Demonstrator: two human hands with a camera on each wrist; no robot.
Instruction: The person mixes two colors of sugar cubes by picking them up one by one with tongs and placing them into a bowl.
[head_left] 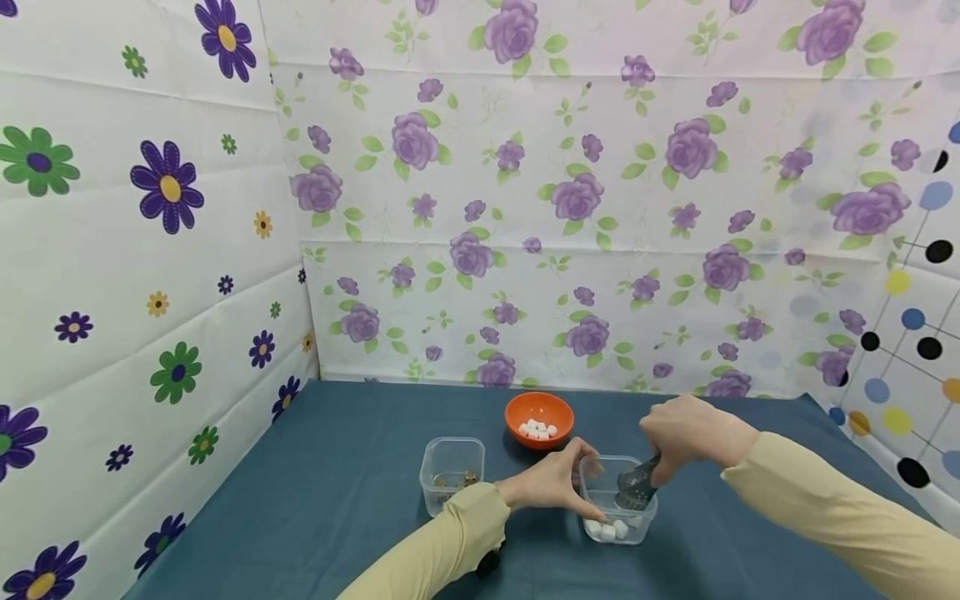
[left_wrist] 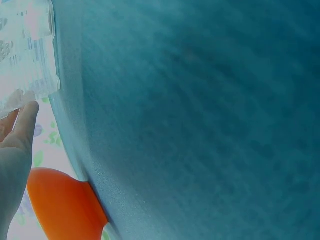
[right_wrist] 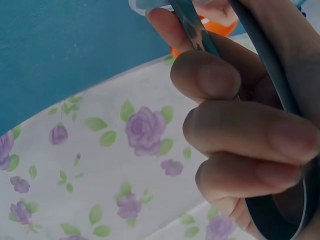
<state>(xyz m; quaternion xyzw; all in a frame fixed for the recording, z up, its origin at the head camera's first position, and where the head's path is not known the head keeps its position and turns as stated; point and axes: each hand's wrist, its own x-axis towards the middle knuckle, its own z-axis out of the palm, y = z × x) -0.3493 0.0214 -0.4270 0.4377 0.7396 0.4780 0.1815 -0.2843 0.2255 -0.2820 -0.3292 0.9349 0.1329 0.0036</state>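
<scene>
My left hand (head_left: 551, 482) holds the left side of a clear plastic container (head_left: 626, 533), thumb at the front and fingers at the back. Small white pieces resembling marshmallows (head_left: 607, 531) lie along the container's near side. Dark grey tongs (head_left: 637, 486) reach down into it, gripped by my right hand (head_left: 693, 433). The right wrist view shows fingers curled round the tongs' bent metal strip (right_wrist: 267, 60); their tips are out of that view. More white pieces (head_left: 538, 430) sit in an orange bowl (head_left: 517, 408) behind my left hand.
A second clear container (head_left: 452, 446) with a few brown pieces (head_left: 470, 478) stands left of my left hand. Blue-green cloth (head_left: 360, 500) covers the table. Flower-patterned sheets (head_left: 465, 208) rise at the back and left, a dotted one (head_left: 930, 350) at the right.
</scene>
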